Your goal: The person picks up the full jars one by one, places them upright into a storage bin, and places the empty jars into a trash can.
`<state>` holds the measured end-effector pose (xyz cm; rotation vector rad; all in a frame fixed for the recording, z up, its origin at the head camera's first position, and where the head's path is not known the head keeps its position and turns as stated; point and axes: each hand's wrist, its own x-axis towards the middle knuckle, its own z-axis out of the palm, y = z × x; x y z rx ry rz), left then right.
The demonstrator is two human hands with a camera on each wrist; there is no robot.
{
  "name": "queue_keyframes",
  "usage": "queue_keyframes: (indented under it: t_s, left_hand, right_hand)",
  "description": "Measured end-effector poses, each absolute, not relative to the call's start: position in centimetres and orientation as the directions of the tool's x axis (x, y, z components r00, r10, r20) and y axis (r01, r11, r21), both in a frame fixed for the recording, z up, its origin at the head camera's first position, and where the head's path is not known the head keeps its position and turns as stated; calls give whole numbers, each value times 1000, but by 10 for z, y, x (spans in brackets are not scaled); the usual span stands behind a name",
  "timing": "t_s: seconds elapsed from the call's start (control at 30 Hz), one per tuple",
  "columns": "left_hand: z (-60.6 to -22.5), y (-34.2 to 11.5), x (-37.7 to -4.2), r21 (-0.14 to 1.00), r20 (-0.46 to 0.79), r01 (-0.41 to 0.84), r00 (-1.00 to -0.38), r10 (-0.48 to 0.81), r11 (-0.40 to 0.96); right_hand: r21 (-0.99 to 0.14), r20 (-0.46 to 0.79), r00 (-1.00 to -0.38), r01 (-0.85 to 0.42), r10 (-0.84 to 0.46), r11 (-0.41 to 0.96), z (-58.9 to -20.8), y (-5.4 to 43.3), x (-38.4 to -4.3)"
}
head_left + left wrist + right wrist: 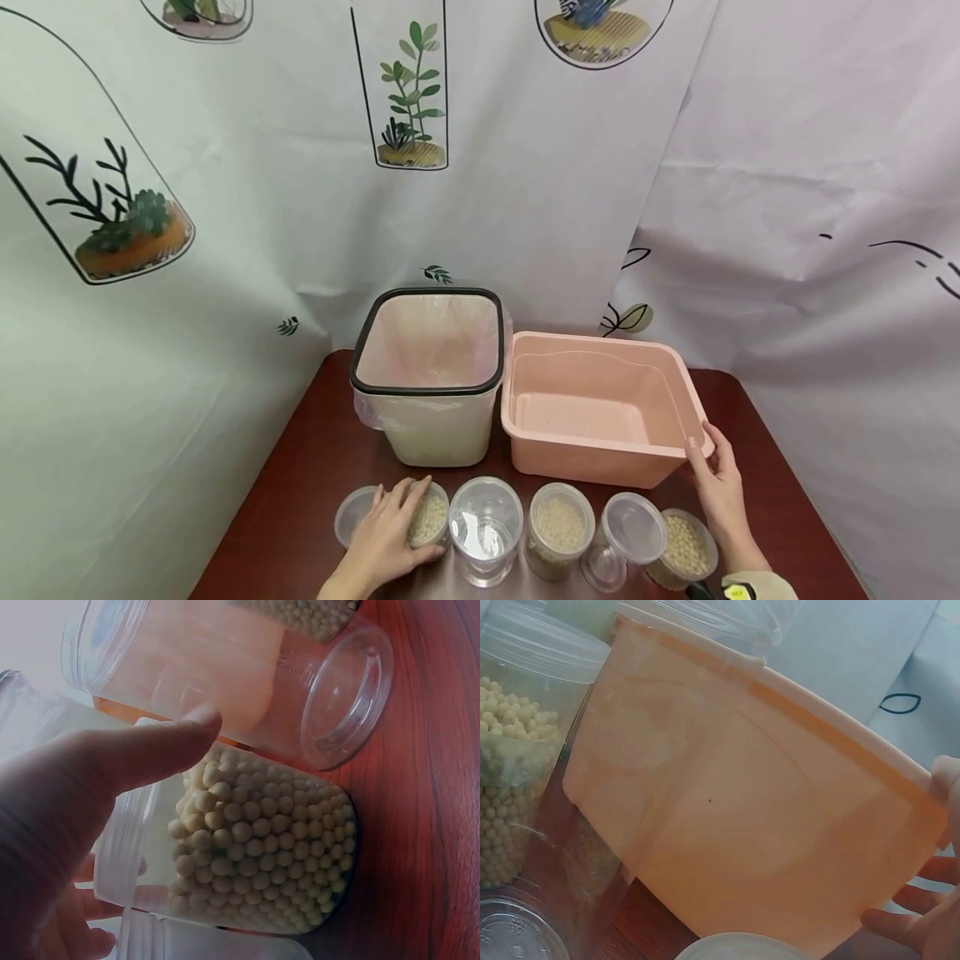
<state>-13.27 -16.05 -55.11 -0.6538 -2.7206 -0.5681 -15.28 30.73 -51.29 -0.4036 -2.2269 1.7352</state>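
Note:
My left hand point(387, 533) grips a clear jar of pale round beans point(430, 515) near its top, thumb on one side and fingers on the other. The jar point(262, 847) stands on the table in the left wrist view, partly filled. To its left is another clear jar point(352, 515), partly hidden by the hand. A tall empty clear jar point(486, 521) stands close on its right. My right hand point(722, 492) holds the near right corner of a pink plastic basin point(592, 454), thumb at the rim and fingers around the outer side. Nothing shows inside the basin.
A white bin point(438, 429) with a black rim and a plastic liner stands left of the basin. Along the front of the dark red table point(285, 500) are a bean jar point(560, 525), a clear empty jar point(633, 529) and another bean jar point(684, 546). Patterned cloth point(525, 208) hangs behind.

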Motion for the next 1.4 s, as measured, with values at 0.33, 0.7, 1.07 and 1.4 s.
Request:
queue_keyframes:
  t_s: [0.33,0.7,1.07,1.4]
  left_hand:
    - [-556,-158,-132,271,469,497,-816,338,824]
    - [-545,-157,-129,295,478,479,-823,306,827]
    - [-522,-158,-128,289,507,463,-817,276,838]
    - [-496,-160,-133,227,571,500,-764,302,836]
  right_hand:
    - [-967,68,-916,36,395,252,-517,308,-154]
    - [-963,70,-911,45,406,267,-517,307,-154]
    - [-975,57,-903,40,426,216,-516,306,-152]
    - [-979,70,-903,20,424,203,-518,307,-155]
